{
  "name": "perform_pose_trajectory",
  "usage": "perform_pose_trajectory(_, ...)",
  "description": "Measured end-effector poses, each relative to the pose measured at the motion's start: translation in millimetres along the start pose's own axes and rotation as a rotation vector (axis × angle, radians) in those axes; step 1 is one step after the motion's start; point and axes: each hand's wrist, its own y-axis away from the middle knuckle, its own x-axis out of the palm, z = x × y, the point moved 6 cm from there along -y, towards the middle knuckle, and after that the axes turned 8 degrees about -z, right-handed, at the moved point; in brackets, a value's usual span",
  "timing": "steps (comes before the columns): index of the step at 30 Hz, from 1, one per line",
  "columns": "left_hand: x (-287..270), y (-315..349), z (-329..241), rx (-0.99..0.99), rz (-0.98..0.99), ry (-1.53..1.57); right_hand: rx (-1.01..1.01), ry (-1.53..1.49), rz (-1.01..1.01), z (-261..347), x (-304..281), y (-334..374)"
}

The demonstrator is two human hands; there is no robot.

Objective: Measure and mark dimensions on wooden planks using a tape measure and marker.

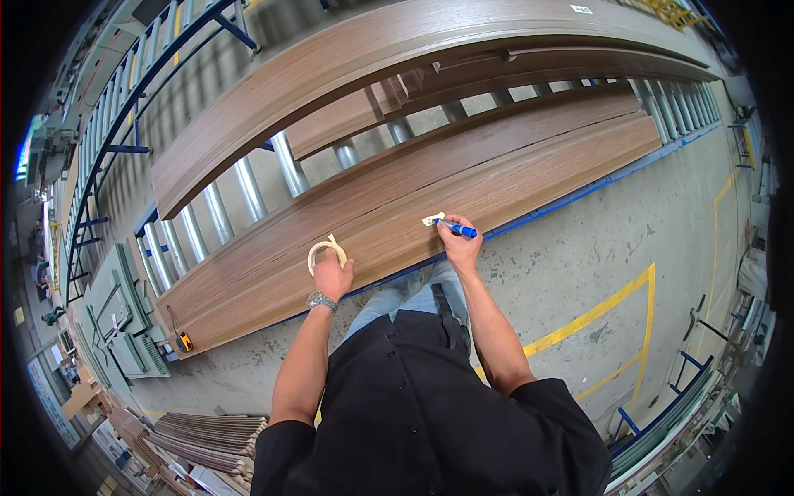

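Note:
A long brown wood-grain panel (513, 190) lies across a roller conveyor in front of me. My right hand (460, 246) grips a blue marker (460, 229), its tip at a small pale piece of tape (432, 219) stuck on the panel's near half. To the left, my left hand (333, 274) is closed round the lower side of a roll of cream masking tape (314, 252), resting on the same panel. The roll stands partly above my fingers, with a short loose end sticking up. A metal-banded watch sits on my left wrist.
More brown panels (364, 54) lie across the conveyor's far side, over metal rollers (217, 213). A yellow and black tape measure (184, 341) rests at the panel's left end. Green machinery (124, 322) stands beyond it. Yellow lines (591, 312) mark the concrete floor at right.

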Motion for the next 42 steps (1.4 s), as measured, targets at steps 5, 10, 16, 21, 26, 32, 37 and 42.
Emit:
perform_pose_trajectory(5,1,1,1,0.01,-0.016,0.007,0.029,0.013,-0.016,-4,1,-2)
perform_pose_trajectory(10,-2,1,-3,0.012,-0.014,0.013,0.006,-0.071,-0.03,-5,-2,-1)
perform_pose_trajectory(16,0,0,0,0.016,-0.004,0.0,0.018,-0.015,0.005,-9,-4,-1)
perform_pose_trajectory(21,0,-2,0,0.009,0.006,0.003,0.006,-0.002,0.02,-7,-3,-3)
perform_pose_trajectory(26,1,-1,-1,0.036,-0.017,0.008,0.187,-0.266,-0.03,-19,-11,-13)
perform_pose_trajectory(32,-2,0,-1,0.039,-0.019,0.007,0.176,-0.333,0.082,-3,-21,-13)
perform_pose_trajectory(37,-7,0,-5,-0.003,0.008,0.003,0.222,-0.388,0.156,5,-11,-9)
perform_pose_trajectory(42,-20,11,-50,0.114,0.051,0.311,0.174,-0.41,0.114,29,-15,-6)
